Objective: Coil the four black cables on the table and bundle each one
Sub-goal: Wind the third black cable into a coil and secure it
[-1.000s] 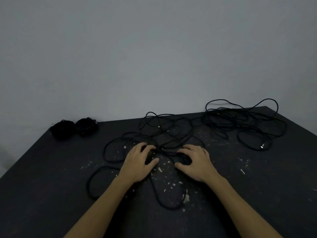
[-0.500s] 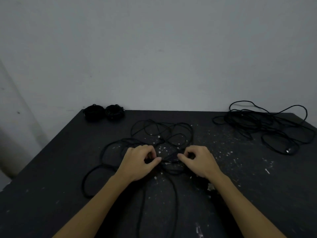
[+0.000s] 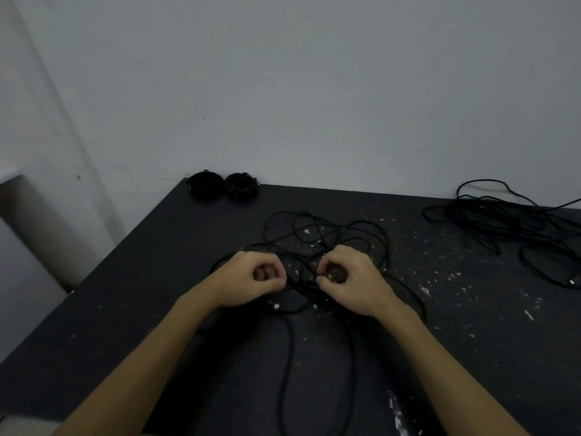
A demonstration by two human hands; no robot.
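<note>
A loose black cable [image 3: 327, 234] lies tangled in the middle of the dark table [image 3: 157, 272]. Over its near side, my left hand [image 3: 251, 280] and my right hand [image 3: 349, 278] sit side by side, fingers curled, each pinching strands of this cable. Loops of it trail toward me between my forearms. A small light connector [image 3: 276, 306] shows just below my left hand. A second loose black cable [image 3: 509, 225] is heaped at the far right. Two coiled black bundles [image 3: 221, 185] rest at the far left corner.
The tabletop is speckled with white paint flecks, thickest right of centre. A pale wall stands directly behind the table's far edge. The table's left edge runs diagonally, with a light floor or ledge beyond it.
Both hands went from lying flat on the tangle to curled fingers pinching strands. The view swung left, so the bundles and the right-hand heap shifted rightward in frame.
</note>
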